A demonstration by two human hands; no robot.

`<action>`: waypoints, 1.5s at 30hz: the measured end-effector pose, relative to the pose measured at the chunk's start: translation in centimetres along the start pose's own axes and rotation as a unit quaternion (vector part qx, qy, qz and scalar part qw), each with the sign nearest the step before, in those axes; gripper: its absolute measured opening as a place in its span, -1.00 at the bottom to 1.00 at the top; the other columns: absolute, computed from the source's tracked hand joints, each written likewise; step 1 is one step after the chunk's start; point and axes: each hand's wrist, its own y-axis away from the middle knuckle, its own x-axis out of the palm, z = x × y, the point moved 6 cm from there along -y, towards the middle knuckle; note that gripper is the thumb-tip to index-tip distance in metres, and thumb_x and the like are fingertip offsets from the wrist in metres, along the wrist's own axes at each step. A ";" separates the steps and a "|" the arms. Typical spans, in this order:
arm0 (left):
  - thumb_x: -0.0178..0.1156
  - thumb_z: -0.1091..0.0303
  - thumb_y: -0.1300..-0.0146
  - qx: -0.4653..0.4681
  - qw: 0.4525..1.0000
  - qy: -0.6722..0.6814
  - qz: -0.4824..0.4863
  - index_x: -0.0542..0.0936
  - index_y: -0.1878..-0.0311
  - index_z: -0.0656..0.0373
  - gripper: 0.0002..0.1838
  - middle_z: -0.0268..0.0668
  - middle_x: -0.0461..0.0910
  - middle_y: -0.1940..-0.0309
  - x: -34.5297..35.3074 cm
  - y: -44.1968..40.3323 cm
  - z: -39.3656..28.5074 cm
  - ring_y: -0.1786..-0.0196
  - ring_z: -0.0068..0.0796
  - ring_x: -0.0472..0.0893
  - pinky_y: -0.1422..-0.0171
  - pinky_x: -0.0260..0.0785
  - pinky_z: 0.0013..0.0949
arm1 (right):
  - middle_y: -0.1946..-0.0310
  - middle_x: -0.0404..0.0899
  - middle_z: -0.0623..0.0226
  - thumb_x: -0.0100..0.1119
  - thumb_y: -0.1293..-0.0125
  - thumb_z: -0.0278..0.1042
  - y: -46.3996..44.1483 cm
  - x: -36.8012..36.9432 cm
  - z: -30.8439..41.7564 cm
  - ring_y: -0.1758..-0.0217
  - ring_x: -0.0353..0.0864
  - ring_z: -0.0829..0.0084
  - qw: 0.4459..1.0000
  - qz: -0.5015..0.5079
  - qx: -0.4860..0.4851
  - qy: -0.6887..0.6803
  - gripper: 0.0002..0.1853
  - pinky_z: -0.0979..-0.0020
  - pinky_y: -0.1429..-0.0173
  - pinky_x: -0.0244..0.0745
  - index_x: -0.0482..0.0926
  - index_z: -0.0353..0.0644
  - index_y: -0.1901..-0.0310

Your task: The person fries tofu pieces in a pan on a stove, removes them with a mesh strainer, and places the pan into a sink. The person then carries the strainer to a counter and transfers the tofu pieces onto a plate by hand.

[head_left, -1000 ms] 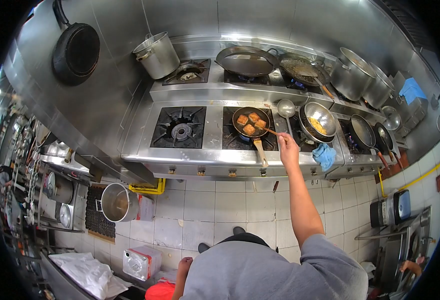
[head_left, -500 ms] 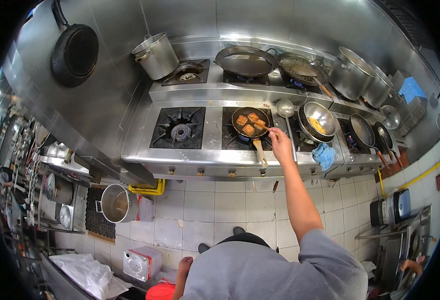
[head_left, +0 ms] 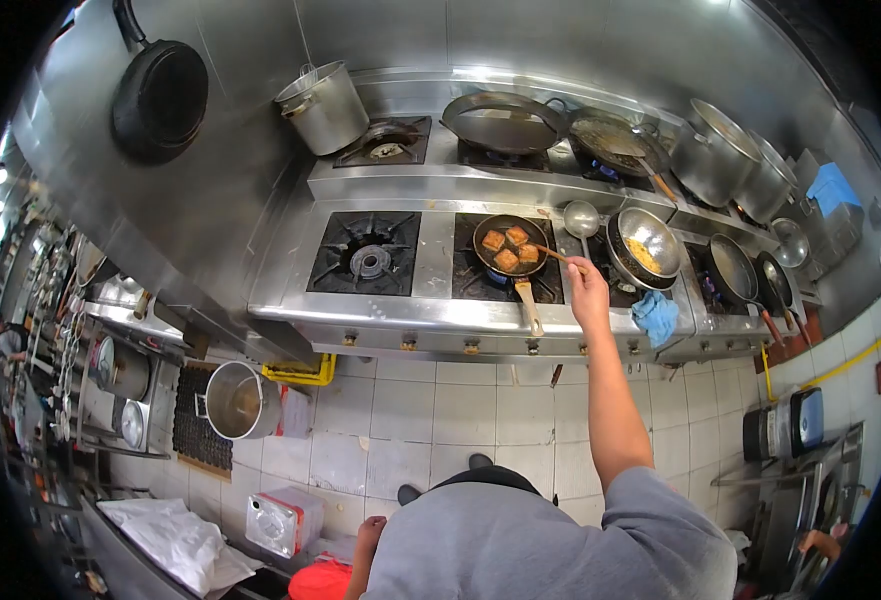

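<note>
1. Nearest, a person in a grey shirt [head_left: 530, 540] stands facing a steel stove [head_left: 435, 262], seen from above. The left hand [head_left: 369, 534] is low beside the body, near something red [head_left: 322, 579]; its fingers look curled, but whether they hold anything cannot be told.
2. On the tiled floor to the left are a square tin [head_left: 276, 524] and, a little farther on, a large metal pot [head_left: 222, 401] near a yellow frame [head_left: 300, 372].
3. The right arm reaches over the stove's front edge. The fingers of the right hand [head_left: 588, 287] are closed around a thin wooden utensil [head_left: 557, 255], which slants leftward into a small frying pan [head_left: 500, 223].
4. That pan sits on a front burner, its pale handle [head_left: 531, 310] pointing toward the person. In it lie four browned, squarish pieces of food [head_left: 506, 260]; the utensil's tip is at the rightmost piece, contact unclear.
5. Right of the pan are a ladle [head_left: 581, 219], a metal bowl [head_left: 663, 232] with yellow food [head_left: 643, 255] inside, and a blue cloth [head_left: 655, 317] at the stove's edge.
6. Farthest, the raised back row carries a tilted pot [head_left: 328, 112], a wide dark pan [head_left: 503, 127] and two tall pots [head_left: 717, 155].
</note>
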 end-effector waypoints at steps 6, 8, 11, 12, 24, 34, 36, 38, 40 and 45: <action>0.17 0.21 -0.09 0.034 0.999 0.005 0.007 0.61 0.22 0.25 -0.70 -0.09 0.63 0.33 -0.1 1.7 -4.2 0.24 -0.34 0.62 0.10 0.42 -0.34 | 0.31 0.57 0.09 0.05 -0.27 -0.30 0.4 -0.1 -0.6 0.24 0.55 0.13 0.997 0.002 0.011 0.080 -0.82 0.32 0.14 0.41 0.54 -0.17 0.17; 0.18 0.21 -0.08 0.032 0.999 0.006 0.013 0.62 0.22 0.25 -0.70 -0.10 0.63 0.33 0.0 1.7 -4.4 0.24 -0.35 0.61 0.10 0.42 -0.33 | 0.31 0.57 0.11 0.04 -0.27 -0.29 0.7 -0.3 0.1 0.24 0.55 0.16 0.996 0.008 0.003 0.089 -0.81 0.32 0.14 0.41 0.53 -0.17 0.17; 0.18 0.21 -0.08 0.027 1.000 -0.005 0.011 0.62 0.23 0.24 -0.70 -0.10 0.63 0.34 0.3 -0.3 -1.8 0.24 -0.36 0.61 0.11 0.43 -0.34 | 0.33 0.58 0.15 0.04 -0.27 -0.29 0.7 -0.4 -0.1 0.27 0.56 0.23 0.999 0.010 0.012 0.050 -0.80 0.34 0.15 0.41 0.53 -0.18 0.17; 0.19 0.21 -0.07 0.025 1.000 -0.019 0.003 0.62 0.23 0.24 -0.70 -0.10 0.63 0.34 0.3 -1.2 -0.5 0.24 -0.36 0.61 0.11 0.43 -0.34 | 0.33 0.58 0.15 0.04 -0.27 -0.29 0.8 -0.3 0.0 0.27 0.56 0.23 0.999 0.010 0.012 0.050 -0.80 0.34 0.15 0.41 0.53 -0.18 0.17; 0.19 0.20 -0.08 0.018 1.000 0.003 -0.003 0.62 0.23 0.25 -0.69 -0.10 0.63 0.35 0.2 -0.7 -0.7 0.23 -0.31 0.62 0.10 0.43 -0.33 | 0.42 0.57 0.39 0.02 -0.32 -0.30 1.3 0.9 -2.2 0.32 0.51 0.58 0.997 0.039 0.045 -0.058 -0.80 0.55 0.21 0.39 0.53 -0.22 0.15; 0.18 0.19 -0.08 0.059 0.995 -0.085 0.003 0.61 0.22 0.26 -0.68 -0.11 0.63 0.34 -0.1 1.6 -5.1 0.24 -0.35 0.62 0.12 0.43 -0.35 | 0.42 0.56 0.41 0.01 -0.32 -0.31 1.2 0.0 -1.6 0.38 0.45 0.63 0.997 0.025 0.057 -0.044 -0.80 0.56 0.23 0.38 0.53 -0.22 0.15; 0.19 0.19 -0.08 0.060 0.995 -0.079 0.012 0.62 0.23 0.25 -0.68 -0.10 0.63 0.34 -0.1 1.5 -5.0 0.23 -0.35 0.62 0.10 0.43 -0.35 | 0.42 0.56 0.41 0.01 -0.32 -0.31 1.2 0.0 -1.9 0.38 0.45 0.64 0.997 0.028 0.063 -0.042 -0.80 0.57 0.23 0.38 0.53 -0.22 0.15; 0.19 0.18 -0.08 0.052 0.997 -0.057 0.012 0.62 0.22 0.25 -0.68 -0.09 0.63 0.33 0.1 0.8 -3.9 0.22 -0.34 0.62 0.10 0.43 -0.34 | 0.43 0.55 0.43 0.02 -0.32 -0.30 1.2 0.1 -2.5 0.38 0.44 0.64 0.995 0.027 0.057 -0.077 -0.80 0.58 0.24 0.38 0.54 -0.22 0.15; 0.18 0.18 -0.09 0.044 0.998 -0.035 0.012 0.62 0.22 0.24 -0.68 -0.08 0.63 0.33 0.3 -0.2 -2.4 0.21 -0.32 0.62 0.09 0.43 -0.33 | 0.43 0.55 0.43 0.02 -0.32 -0.29 1.1 0.0 -2.0 0.39 0.43 0.65 0.996 0.022 0.058 -0.071 -0.80 0.59 0.24 0.37 0.54 -0.21 0.15; 0.19 0.16 -0.09 0.085 0.993 -0.087 0.010 0.62 0.23 0.22 -0.68 -0.10 0.63 0.32 0.0 0.7 -3.5 0.21 -0.29 0.62 0.08 0.43 -0.31 | 0.43 0.55 0.43 0.02 -0.32 -0.29 0.9 0.2 -2.1 0.39 0.44 0.65 0.996 0.018 0.050 -0.065 -0.79 0.58 0.24 0.37 0.54 -0.21 0.15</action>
